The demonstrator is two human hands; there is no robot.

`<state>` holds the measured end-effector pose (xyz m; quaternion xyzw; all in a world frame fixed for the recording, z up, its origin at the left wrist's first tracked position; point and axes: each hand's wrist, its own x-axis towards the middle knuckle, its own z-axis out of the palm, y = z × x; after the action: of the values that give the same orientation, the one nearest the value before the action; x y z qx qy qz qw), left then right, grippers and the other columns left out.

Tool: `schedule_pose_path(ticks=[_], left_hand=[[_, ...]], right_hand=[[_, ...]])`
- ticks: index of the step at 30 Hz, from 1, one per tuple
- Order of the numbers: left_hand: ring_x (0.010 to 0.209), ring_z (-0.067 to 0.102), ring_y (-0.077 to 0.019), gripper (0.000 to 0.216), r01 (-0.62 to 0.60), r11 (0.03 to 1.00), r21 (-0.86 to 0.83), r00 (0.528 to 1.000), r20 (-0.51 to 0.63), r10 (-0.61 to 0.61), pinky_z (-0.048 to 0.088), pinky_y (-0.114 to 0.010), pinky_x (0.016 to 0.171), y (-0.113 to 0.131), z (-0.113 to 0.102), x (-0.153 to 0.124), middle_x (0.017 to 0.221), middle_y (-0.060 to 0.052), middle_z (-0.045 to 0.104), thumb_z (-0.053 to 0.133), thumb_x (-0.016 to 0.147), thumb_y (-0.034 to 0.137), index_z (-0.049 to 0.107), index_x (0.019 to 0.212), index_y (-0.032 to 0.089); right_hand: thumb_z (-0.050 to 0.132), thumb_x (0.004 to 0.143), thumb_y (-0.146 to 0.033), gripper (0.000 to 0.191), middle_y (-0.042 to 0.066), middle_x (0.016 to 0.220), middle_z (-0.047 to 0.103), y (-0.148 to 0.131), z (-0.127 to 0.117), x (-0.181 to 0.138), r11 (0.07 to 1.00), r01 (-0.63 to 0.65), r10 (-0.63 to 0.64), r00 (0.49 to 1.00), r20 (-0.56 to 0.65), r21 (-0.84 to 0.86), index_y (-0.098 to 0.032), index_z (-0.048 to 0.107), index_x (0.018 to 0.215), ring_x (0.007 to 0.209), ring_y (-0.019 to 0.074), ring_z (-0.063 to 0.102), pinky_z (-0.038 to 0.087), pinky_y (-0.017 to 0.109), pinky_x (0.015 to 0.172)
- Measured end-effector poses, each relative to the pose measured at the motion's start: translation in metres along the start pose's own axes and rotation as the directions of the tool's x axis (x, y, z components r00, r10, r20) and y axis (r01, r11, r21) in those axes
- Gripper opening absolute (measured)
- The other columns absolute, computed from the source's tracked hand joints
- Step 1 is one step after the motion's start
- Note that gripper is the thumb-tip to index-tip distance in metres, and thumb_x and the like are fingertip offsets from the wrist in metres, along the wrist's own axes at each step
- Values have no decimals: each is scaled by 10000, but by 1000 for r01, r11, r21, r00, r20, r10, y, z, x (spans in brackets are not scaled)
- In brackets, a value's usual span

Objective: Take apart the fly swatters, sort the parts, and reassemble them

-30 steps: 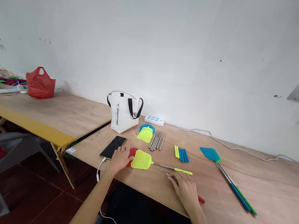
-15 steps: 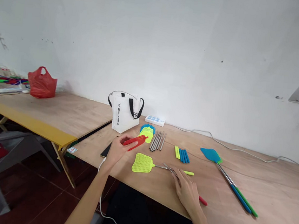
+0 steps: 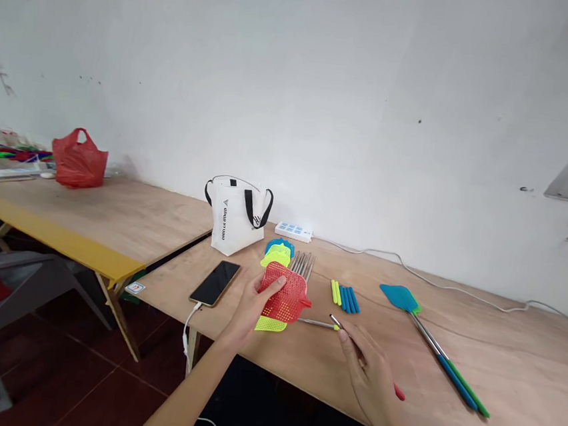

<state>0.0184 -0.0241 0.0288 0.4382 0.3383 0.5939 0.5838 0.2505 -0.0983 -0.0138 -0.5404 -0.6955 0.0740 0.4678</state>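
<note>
My left hand (image 3: 250, 310) is closed on a red mesh swatter head (image 3: 284, 293), holding it tilted above the table. Under it lies a yellow swatter (image 3: 267, 323) whose metal rod runs right. My right hand (image 3: 369, 376) grips a thin metal rod with a red handle (image 3: 399, 392); the rod's tip (image 3: 336, 322) points toward the red head. Behind lie stacked blue and yellow swatter heads (image 3: 277, 252), a bundle of metal rods (image 3: 302, 263), and loose yellow and blue handles (image 3: 345, 294).
A phone (image 3: 215, 282) on a white cable lies at the left of the wooden table (image 3: 499, 381). A white tote bag (image 3: 236, 217) and power strip (image 3: 293, 230) stand by the wall. Finished blue and green swatters (image 3: 432, 341) lie right. A red plastic bag (image 3: 79, 158) sits far left.
My left hand picked the red head off the table and brought it right, over the yellow swatter. My right hand lifted the red-handled rod off the table toward it.
</note>
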Motion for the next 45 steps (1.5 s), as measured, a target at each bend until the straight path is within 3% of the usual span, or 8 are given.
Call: schedule_pose_path(ticks=[5,11,18,24,29,38,45], left_hand=[[938,726,-247,501,67,997,-24,997,35,-66,587,-306,801,-5,9,-6,1062,-115,753,852,734,469,708,1077,133],[930,724,-235,464,64,998,-6,995,75,-64,572,-306,821,-14,10,-7,1036,-102,753,835,761,465,708,1063,136],[943,708,-247,441,17,994,113,993,112,-29,568,-328,819,-15,8,-6,1022,-89,743,800,787,488,693,1043,146],[966,696,-235,404,-91,959,267,983,179,43,565,-327,839,-15,8,-12,1055,-64,732,726,857,492,657,1101,178],[1019,690,-244,417,-110,950,294,970,239,39,567,-353,881,-15,10,-16,1131,-75,721,719,868,467,628,1164,186],[918,688,-217,399,-112,955,274,962,272,35,572,-335,827,-21,8,-17,1016,-62,719,757,841,454,619,1096,180],[900,694,-222,377,-89,952,294,958,286,1,578,-335,807,-3,6,-18,980,-61,730,769,824,459,655,1035,168]], right_hand=[[476,1018,-442,361,72,1103,772,-4,4,-1,999,33,-34,999,18,13,-271,728,1211,898,222,742,588,250,677],[433,1031,-440,401,72,1102,773,-7,6,-2,999,54,-53,994,95,-3,-259,704,1265,892,214,749,588,241,708],[379,1049,-455,427,45,885,794,-8,1,-4,978,105,-85,990,110,-182,-267,718,1228,548,160,678,511,235,557],[349,1047,-285,395,59,999,791,9,-2,-5,872,284,-264,959,106,-398,-265,726,1164,790,182,746,464,223,593],[344,1003,-169,411,59,946,789,19,-3,-5,795,336,-318,940,125,-506,-251,728,1123,726,163,732,404,218,539],[355,1015,-220,395,71,982,793,9,-4,-3,876,323,-286,946,153,-358,-247,720,1161,794,192,755,490,221,612],[335,1057,-346,403,62,1081,781,0,1,-2,937,238,-187,960,208,-257,-280,715,1171,876,205,759,540,243,682]])
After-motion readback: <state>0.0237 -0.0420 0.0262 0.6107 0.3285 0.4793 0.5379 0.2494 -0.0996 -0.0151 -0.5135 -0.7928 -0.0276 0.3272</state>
